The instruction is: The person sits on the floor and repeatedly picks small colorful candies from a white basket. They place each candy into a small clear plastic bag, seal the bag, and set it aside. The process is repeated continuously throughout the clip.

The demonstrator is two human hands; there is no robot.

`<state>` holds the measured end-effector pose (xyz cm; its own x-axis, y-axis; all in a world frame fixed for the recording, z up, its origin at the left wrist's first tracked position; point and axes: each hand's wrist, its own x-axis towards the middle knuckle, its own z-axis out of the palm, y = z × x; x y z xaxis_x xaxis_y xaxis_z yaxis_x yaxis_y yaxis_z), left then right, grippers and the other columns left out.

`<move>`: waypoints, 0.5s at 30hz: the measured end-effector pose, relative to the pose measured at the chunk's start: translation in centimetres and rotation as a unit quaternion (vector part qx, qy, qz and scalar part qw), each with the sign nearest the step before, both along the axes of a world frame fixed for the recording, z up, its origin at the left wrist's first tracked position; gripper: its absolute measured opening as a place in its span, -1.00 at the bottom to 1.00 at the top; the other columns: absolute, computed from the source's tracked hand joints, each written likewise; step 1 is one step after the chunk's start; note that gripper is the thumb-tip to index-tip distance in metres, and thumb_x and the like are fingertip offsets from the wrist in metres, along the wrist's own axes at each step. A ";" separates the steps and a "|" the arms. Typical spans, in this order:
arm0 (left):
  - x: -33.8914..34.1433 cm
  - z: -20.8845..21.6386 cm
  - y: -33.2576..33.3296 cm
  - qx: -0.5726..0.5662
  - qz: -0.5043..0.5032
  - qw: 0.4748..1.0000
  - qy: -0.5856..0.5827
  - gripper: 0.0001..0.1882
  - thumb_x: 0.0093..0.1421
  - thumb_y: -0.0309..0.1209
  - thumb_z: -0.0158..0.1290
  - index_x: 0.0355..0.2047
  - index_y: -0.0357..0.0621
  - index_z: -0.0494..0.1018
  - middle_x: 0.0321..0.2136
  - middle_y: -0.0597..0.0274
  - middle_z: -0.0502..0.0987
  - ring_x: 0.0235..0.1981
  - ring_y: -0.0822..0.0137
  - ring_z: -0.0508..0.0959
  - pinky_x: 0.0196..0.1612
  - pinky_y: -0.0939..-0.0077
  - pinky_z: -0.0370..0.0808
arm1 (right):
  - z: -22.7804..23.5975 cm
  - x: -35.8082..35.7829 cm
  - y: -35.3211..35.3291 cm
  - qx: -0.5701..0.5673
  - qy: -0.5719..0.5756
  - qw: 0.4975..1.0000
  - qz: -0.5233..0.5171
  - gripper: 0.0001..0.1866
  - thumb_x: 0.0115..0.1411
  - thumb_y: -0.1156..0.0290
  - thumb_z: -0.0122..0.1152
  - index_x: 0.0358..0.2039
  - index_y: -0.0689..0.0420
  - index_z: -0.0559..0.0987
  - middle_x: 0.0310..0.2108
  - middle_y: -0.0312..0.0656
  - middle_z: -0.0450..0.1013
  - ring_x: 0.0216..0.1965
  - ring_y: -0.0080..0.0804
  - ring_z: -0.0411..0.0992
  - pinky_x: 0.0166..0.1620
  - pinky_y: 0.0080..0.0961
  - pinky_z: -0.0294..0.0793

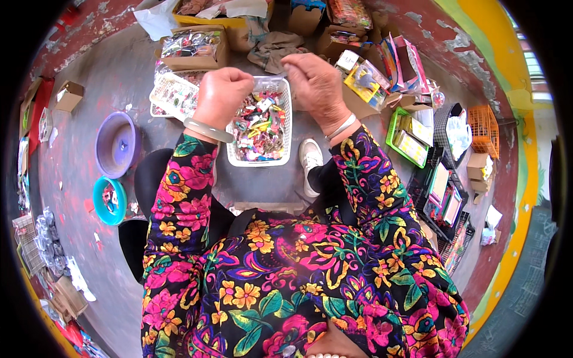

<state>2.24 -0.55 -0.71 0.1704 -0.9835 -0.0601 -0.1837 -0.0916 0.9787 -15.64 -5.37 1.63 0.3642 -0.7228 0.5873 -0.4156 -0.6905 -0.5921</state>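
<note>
Both my hands are raised over the far end of a white plastic basket (290, 138) filled with small colourful pieces (260, 128), too jumbled to name singly. My left hand (224, 94) is closed like a fist at the basket's far left. To the right of the basket, my right hand (319, 88) has its fingers curled and pinched together. Something clear and thin seems to show between the hands, but I cannot make out what it is or whether either hand grips it. The left fingertips are mostly hidden behind the hand.
Left of the basket lies a white tray (169, 90) of small packets. A purple basin (118, 145) and a teal basin (110, 201) stand farther left. Cardboard boxes (197, 61) line the back. A green tray (412, 156) and black crates (440, 230) stand at the right.
</note>
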 end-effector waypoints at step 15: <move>6.0 3.6 -2.0 -0.013 0.052 0.988 0.146 -0.81 0.04 -0.53 0.07 -0.35 -0.44 0.44 -0.41 0.11 0.50 -0.41 0.43 0.53 -0.33 0.73 0.50 | -19.1 -0.2 -0.4 0.275 0.467 0.840 -0.007 -0.80 -0.13 0.45 0.01 -0.48 0.09 0.60 -0.44 -0.01 0.48 -0.37 -0.05 0.44 -0.27 -0.25 0.42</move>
<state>8.22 -2.54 2.91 0.2495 -0.9635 -0.0971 0.1167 -0.0696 0.9907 -15.88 -5.76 -17.52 0.4692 -0.7993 -0.3754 -0.8825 -0.4097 -0.2309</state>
